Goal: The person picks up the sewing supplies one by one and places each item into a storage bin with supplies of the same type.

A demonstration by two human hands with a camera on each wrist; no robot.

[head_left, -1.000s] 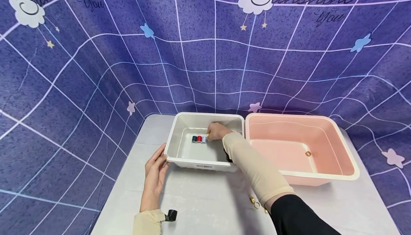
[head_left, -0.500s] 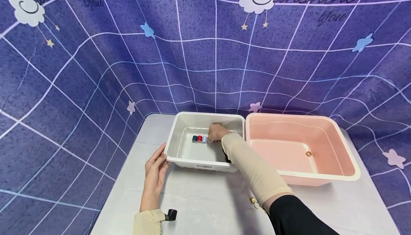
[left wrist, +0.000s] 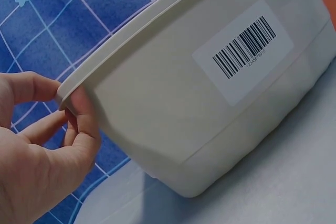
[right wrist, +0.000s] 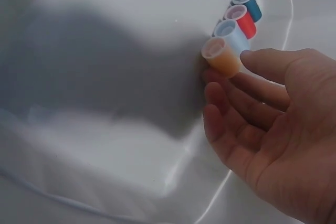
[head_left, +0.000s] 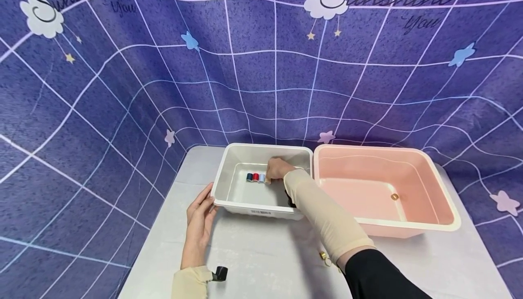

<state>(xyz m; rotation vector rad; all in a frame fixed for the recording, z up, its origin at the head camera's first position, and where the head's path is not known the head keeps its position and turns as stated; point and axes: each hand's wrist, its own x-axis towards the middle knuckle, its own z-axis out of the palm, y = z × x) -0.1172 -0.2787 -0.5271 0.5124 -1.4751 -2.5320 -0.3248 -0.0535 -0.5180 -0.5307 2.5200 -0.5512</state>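
Note:
My left hand [head_left: 199, 217] pinches the rim corner of a light grey plastic tub [head_left: 257, 208]; the left wrist view shows the thumb under the lip. Inside the tub, my right hand [head_left: 279, 168] holds an orange thread spool [right wrist: 223, 59] between thumb and fingers. That spool stands at the near end of a row, close against a light blue spool [right wrist: 234, 36]. Beyond it come a red spool [right wrist: 244, 23] and a dark teal spool [right wrist: 251, 9]. In the head view the right hand hides the orange spool.
A pink tub [head_left: 408, 223] stands close on the right, with a small gold ring-like piece [head_left: 394, 196] on its floor. Several small gold pieces [head_left: 323, 255] lie on the white tabletop [head_left: 261, 253], partly behind the right forearm. A blue patterned curtain [head_left: 253, 72] hangs behind.
The right hand has shifted slightly right, and its fingers sit lower beside the row. The orange spool, partly visible a second ago, is now hidden in the head view. Left hand unchanged.

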